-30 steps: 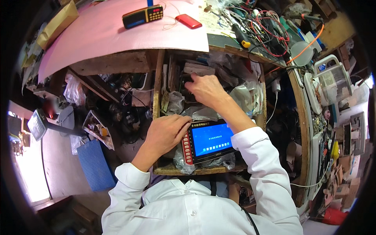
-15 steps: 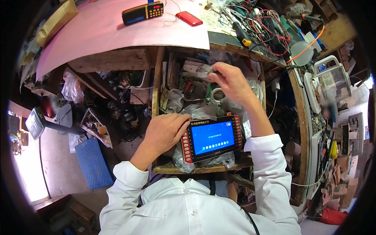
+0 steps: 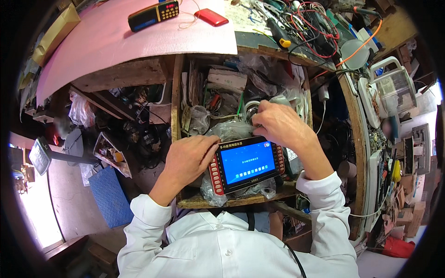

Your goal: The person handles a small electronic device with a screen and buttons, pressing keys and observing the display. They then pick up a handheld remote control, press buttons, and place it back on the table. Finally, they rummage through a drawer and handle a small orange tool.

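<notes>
A portable video player [image 3: 248, 163] with a lit blue screen and red button strips leans tilted at the front of an open wooden drawer [image 3: 237, 203]. My left hand [image 3: 190, 155] is closed on its upper left corner, fingers over the edge. Just above its upper right corner, my right hand [image 3: 283, 124] has its fingers curled together; whatever they hold, if anything, is hidden. Close to those fingertips lies a round whitish roll [image 3: 251, 107]. Crumpled clear plastic bags [image 3: 227, 131] lie behind the player, and another bag [image 3: 214, 192] shows under its lower left corner.
On the pink-covered bench [image 3: 106, 51] lie a black-and-gold radio [image 3: 154, 16] and a red flat device [image 3: 212, 17]. Tangled wires [image 3: 315, 28] and a yellow-black handled tool [image 3: 279, 34] crowd the right bench. A blue board [image 3: 110, 194] stands at the left.
My right hand has come down and nearer, from the drawer's back to beside the player's top edge. The clear item it pinched is no longer visible. My left hand stays on the player.
</notes>
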The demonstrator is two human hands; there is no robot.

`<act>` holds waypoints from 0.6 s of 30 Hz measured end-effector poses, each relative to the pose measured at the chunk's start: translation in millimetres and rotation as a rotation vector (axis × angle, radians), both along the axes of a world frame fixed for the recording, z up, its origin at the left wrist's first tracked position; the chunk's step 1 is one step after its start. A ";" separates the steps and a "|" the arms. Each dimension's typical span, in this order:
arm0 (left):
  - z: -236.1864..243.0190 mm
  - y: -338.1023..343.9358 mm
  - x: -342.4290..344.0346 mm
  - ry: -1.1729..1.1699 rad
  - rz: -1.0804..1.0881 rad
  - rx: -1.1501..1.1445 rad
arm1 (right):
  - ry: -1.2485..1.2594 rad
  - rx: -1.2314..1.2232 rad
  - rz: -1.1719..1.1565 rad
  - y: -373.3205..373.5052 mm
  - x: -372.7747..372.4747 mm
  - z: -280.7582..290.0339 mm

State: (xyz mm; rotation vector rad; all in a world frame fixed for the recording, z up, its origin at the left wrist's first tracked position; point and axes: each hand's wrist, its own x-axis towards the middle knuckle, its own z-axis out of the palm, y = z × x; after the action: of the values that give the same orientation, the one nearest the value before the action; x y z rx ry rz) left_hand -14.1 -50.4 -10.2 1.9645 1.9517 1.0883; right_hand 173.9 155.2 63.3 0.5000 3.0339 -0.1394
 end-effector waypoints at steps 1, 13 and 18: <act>-0.7 -1.3 -0.4 -0.001 0.008 -0.003 | -0.008 0.031 -0.020 -4.8 -10.9 7.2; -1.4 2.4 0.1 0.013 0.011 0.003 | 0.332 0.168 0.205 21.9 -106.0 -100.7; -1.1 -0.3 -0.5 0.021 0.019 0.001 | 0.297 0.131 0.183 20.1 -102.7 -89.8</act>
State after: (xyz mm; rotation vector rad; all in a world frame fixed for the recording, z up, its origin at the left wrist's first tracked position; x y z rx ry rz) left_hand -14.5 -50.7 -11.3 1.9692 1.9847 1.0780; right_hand 71.2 175.3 -26.5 0.2229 3.3762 -0.0057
